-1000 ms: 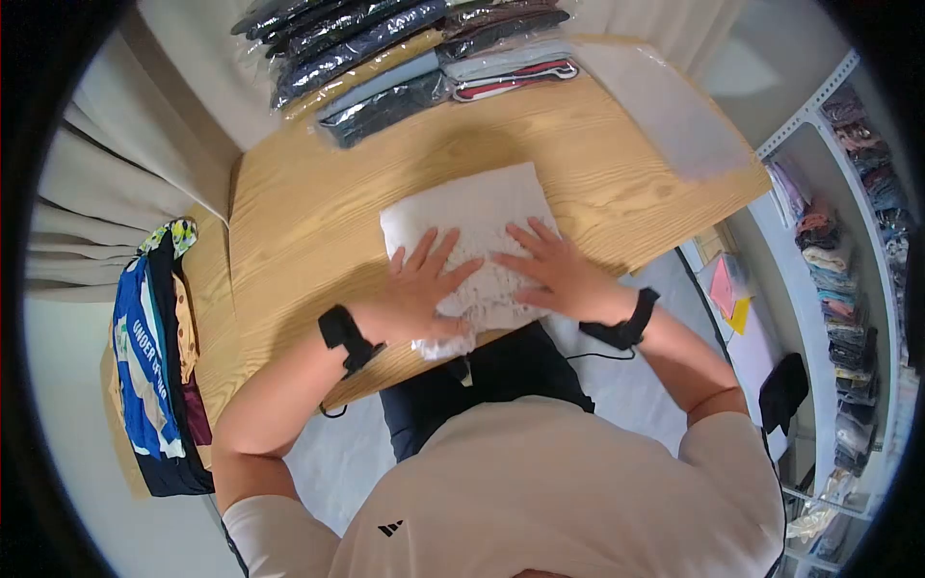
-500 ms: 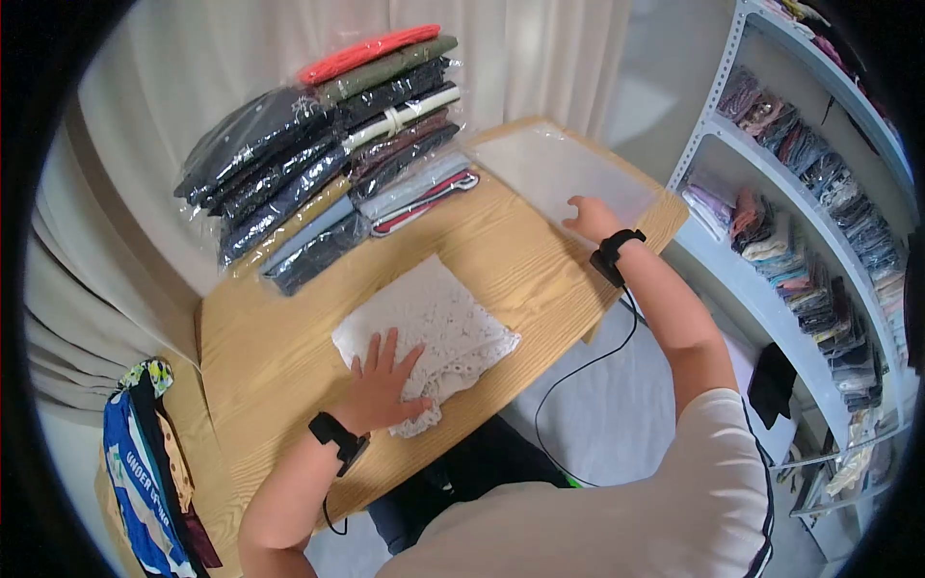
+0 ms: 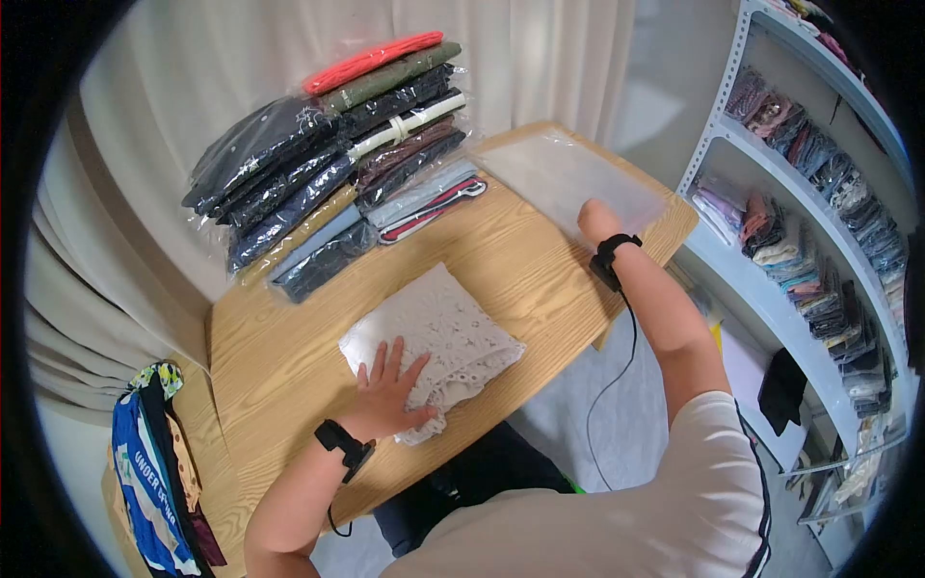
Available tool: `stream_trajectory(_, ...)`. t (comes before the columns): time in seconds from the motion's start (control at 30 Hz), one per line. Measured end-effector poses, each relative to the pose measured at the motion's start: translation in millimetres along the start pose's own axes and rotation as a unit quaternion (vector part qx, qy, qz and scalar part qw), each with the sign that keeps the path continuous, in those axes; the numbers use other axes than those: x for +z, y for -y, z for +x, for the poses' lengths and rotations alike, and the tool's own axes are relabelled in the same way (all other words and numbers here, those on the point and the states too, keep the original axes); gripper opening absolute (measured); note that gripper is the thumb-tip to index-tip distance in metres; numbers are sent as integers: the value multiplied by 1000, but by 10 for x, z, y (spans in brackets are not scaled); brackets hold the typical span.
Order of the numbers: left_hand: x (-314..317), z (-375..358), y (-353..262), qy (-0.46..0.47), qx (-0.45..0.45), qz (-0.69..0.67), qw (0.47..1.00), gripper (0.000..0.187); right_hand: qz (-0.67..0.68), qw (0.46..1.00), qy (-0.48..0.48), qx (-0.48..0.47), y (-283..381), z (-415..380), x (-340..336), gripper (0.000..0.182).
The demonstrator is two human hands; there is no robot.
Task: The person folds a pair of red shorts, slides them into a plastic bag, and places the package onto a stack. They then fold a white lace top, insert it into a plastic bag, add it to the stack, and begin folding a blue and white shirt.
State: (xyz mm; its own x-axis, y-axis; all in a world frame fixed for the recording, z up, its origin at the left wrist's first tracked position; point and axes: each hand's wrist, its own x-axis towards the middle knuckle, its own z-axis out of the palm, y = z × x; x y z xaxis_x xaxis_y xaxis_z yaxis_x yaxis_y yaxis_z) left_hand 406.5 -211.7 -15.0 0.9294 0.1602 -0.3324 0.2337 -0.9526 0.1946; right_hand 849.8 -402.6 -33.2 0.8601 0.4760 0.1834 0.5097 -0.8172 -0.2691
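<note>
A folded white lace garment (image 3: pixel 453 323) lies on the wooden table in front of me. My left hand (image 3: pixel 390 390) rests flat on its near left part, fingers spread and holding nothing. Farther off to the right, my right hand (image 3: pixel 599 222) is over the near edge of a flat layer of clear plastic bags (image 3: pixel 549 173). Its fingers are curled in, and their tips are turned away from view. Whether they pinch a bag, I cannot make out.
Folded clothes in clear bags (image 3: pixel 356 154) form tall stacks at the table's back left. Other garments (image 3: pixel 149 472) lie at the far left. Shelves (image 3: pixel 752 135) of bagged clothes stand on the right. A cable (image 3: pixel 631 356) hangs from my right wristband.
My right hand's fingers have gone from stretched out to curled in over the plastic bags. My left hand stays flat on the lace garment. The whole view has shifted slightly.
</note>
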Motion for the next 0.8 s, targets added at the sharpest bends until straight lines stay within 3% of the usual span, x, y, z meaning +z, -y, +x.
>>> stream_trajectory(0.2, 34, 5, 26, -9, 1, -2, 1000, 87, 112, 990, -64, 63, -95, 53, -70, 13)
stream_trajectory(0.27, 28, -5, 27, -9, 2, -5, 1000, 87, 283, 950, -61, 118, -339, 305, 77, 13)
stream_trajectory(0.3, 29, -8, 28, -13, 5, -3, 1000, 86, 282, 950, -62, 117, -317, 269, 24, 13)
stream_trajectory(0.37, 61, -1, 44, -19, 6, -2, 1000, 84, 598, 791, -40, 120, -200, 84, -193, 18)
stream_trajectory(0.4, 100, 16, 70, -37, 9, -4, 999, 81, 598, 792, -39, 118, -93, -37, -319, 18)
stream_trajectory(0.47, 163, 21, 96, -56, 9, -10, 998, 78, 667, 744, -36, 13, 210, -348, -598, 23)
stream_trajectory(0.6, 160, 84, 103, -89, 14, -22, 996, 66, 670, 741, 20, -44, 984, -1022, -1110, 20)
stream_trajectory(0.63, 148, 101, 145, -87, 12, -27, 996, 63, 702, 702, 45, -109, 1140, -1132, -1113, 21)
stream_trajectory(0.67, 117, 131, 263, -125, 86, -81, 985, 61, 732, 656, 73, -172, 1310, -1258, -1096, 22)
stream_trajectory(0.7, 83, 126, 406, -166, 154, -133, 965, 58, 735, 651, 96, -167, 1495, -1395, -1090, 22)
stream_trajectory(0.77, -322, -147, 86, -291, 97, -299, 903, 54, 754, 578, 181, -255, 1888, -1634, -1102, 16)
stream_trajectory(0.8, -415, -173, 105, -343, 120, -384, 849, 52, 757, 568, 196, -257, 2087, -1747, -1097, 16)
